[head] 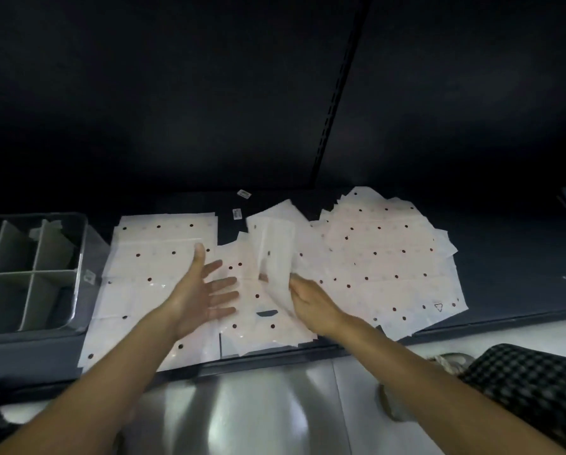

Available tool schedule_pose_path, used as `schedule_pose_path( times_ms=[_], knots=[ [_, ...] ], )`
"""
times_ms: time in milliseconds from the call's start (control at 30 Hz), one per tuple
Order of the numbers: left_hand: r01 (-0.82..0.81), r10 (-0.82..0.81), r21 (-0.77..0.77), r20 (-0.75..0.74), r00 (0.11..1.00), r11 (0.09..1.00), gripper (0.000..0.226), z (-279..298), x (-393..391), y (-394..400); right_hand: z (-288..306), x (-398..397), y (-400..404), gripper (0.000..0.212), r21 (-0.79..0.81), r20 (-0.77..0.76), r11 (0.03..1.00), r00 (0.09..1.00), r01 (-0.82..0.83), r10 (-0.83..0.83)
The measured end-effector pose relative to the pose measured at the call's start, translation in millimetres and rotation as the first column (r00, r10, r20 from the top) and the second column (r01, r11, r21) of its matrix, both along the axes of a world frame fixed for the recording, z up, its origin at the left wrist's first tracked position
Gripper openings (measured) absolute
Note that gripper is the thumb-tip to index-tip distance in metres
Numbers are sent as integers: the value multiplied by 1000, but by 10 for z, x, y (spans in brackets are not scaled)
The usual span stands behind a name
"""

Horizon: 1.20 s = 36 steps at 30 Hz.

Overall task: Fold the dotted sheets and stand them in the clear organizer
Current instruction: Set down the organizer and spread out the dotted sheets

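The dotted sheets (383,257) lie spread over a dark shelf (511,257), in loose overlapping piles that run from about 9 o'clock to 3 o'clock of the picture's middle. A flat pile sits at the left, a fanned, thicker pile at the right, and more sheets lie between them near the shelf's front edge. One sheet (275,251) is lifted off the piles, standing up and curling just right of centre; it is blurred.

The right hand (311,298) grasps this lifted sheet at its lower edge, fingers curled round the paper. The left hand (203,290) is released, palm turned inward and fingers spread straight, held just above the sheets at 9 o'clock from the lifted sheet and not touching it as far as can be seen.

The clear organizer (78,257) stands on the shelf at the far left, at 9 o'clock from the left pile and just beside its edge. Grey dividers (32,274) split it into compartments. I cannot tell for certain what the compartments hold; no dotted sheets show standing in them.

Behind the shelf rises a dark back wall with a slotted upright strip (337,93) running toward 12 o'clock. Two small white labels (244,194) lie on the shelf behind the piles. Below the shelf's front edge, at 6 o'clock, is a shiny pale floor (242,415), and at 4 o'clock a dark checked mat (531,382).
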State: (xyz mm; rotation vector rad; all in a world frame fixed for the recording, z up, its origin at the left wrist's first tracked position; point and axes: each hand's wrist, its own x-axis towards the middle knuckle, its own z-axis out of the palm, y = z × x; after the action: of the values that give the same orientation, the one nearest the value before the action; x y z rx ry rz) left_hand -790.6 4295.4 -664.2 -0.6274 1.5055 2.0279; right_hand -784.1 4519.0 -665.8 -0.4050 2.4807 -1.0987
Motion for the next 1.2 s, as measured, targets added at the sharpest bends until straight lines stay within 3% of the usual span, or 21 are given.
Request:
schedule_pose_path(
  times_ms=[100,167,200,267,333,400,433,500,600,700,767,800,867,933,1000,1033,1133,1200],
  knots=[
    [-31,29,13,119,992,999,73,67,-21,-233,-111,162,-235,38,286,-116,882,900,-375,421],
    [-1,13,-120,92,996,993,50,11,27,-244,-199,257,-278,37,311,-128,805,817,-506,563],
    [4,12,-227,70,997,974,44,-39,45,-239,-215,266,-245,35,280,-117,809,818,-517,563],
    [-5,4,-453,-2,1000,892,67,-142,38,-277,-260,182,-68,42,160,-147,932,926,-325,349],
    [-98,21,-629,-129,991,771,75,-163,-3,-398,-333,10,263,42,113,-214,991,976,72,-46],
    [-220,48,-728,-249,967,649,72,-235,-64,-619,-433,-153,706,53,261,-260,883,909,391,-326],
    [-273,70,-748,-291,954,605,69,-286,-87,-754,-490,-187,931,62,363,-251,806,882,468,-399],
    [-338,96,-767,-343,934,546,62,-388,-123,-1030,-618,-158,1292,73,529,-202,692,865,492,-460],
    [-328,22,-835,-355,935,441,61,-498,-149,-1316,-758,-4,1542,58,498,-200,704,858,505,-474],
    [-287,-342,-947,-321,883,146,72,-640,-103,-1341,-735,49,1567,35,357,-303,688,775,632,-555],
    [-292,-652,-955,-255,714,53,61,-684,2,-1187,-668,23,1549,32,309,-311,639,709,705,-633],
    [-201,-744,-979,-161,649,36,57,-688,77,-1072,-640,4,1535,31,300,-310,625,693,721,-651],
    [104,-818,-994,81,570,-26,88,-674,206,-886,-577,-27,1500,29,261,-330,631,682,731,-653],
    [226,-799,-972,183,573,-60,101,-766,313,-838,-468,-54,1405,26,143,-322,673,677,725,-661],
    [236,-760,-972,134,636,26,78,-730,339,-778,-330,-93,1212,24,-10,-277,729,698,684,-660],
    [214,-738,-968,49,673,131,66,-667,336,-710,-257,-115,1081,23,-80,-258,754,717,652,-648],
    [146,-502,-779,-236,832,609,45,-331,260,-425,-89,-140,560,23,-225,-183,827,812,515,-555],
    [147,-327,-521,-272,905,841,49,-69,196,-235,-28,-92,164,22,-291,-113,873,892,391,-437]
  ],
)
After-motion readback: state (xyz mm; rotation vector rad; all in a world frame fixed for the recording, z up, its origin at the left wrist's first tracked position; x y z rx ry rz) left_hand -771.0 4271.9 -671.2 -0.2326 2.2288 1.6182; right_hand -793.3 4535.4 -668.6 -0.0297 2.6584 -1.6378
